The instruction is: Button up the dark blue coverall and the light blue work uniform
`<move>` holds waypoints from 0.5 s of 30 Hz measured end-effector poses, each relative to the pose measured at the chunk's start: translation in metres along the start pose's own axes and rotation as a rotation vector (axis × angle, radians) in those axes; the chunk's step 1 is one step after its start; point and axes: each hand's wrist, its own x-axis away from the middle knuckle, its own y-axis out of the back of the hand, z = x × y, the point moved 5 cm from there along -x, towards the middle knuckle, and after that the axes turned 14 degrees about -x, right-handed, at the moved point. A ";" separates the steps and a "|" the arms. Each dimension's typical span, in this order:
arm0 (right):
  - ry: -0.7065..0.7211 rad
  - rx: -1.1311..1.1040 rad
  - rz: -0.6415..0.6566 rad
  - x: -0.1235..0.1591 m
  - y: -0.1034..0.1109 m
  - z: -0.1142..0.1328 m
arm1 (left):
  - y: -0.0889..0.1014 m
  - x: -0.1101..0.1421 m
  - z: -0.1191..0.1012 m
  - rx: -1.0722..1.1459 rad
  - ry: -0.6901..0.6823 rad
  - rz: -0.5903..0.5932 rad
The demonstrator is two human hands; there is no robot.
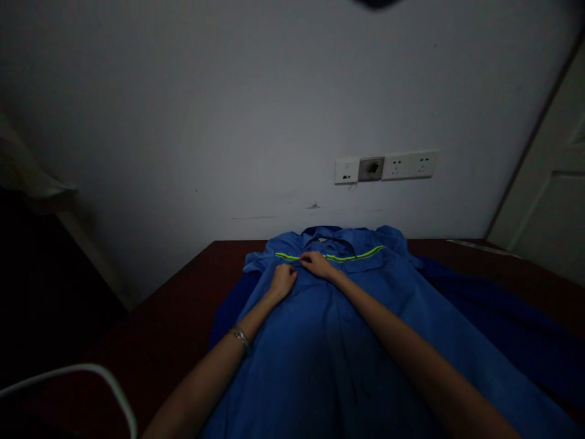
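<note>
A blue work shirt (pixel 292 341) with a collar and a bright yellow-green stripe across the chest lies spread out, its collar toward the wall. My left hand (pixel 283 281), with a bracelet on its wrist, rests on the left chest just below the stripe, fingers curled onto the cloth. Close beside it, my right hand (pixel 315 264) pinches the shirt at the stripe. The fingertips of both hands are small and dim, and the exact fold between them is hard to see. Darker blue cloth (pixel 484 305) shows beneath the shirt and to its right.
The shirt lies on a dark red tabletop (pixel 183 286) that meets a pale wall (pixel 219 122). Sockets and switches (pixel 409 166) are set in the wall. A white cable (pixel 91 368) curves at lower left. A door (pixel 548 177) stands at right.
</note>
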 end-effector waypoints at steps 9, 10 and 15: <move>-0.096 -0.201 -0.137 -0.011 -0.006 -0.025 | -0.017 -0.017 0.012 0.006 0.133 0.028; -0.103 -0.217 -0.141 -0.012 -0.006 -0.026 | -0.017 -0.018 0.014 0.015 0.145 0.034; -0.145 -0.356 -0.124 -0.010 -0.003 -0.025 | -0.018 -0.017 0.015 0.078 0.122 0.010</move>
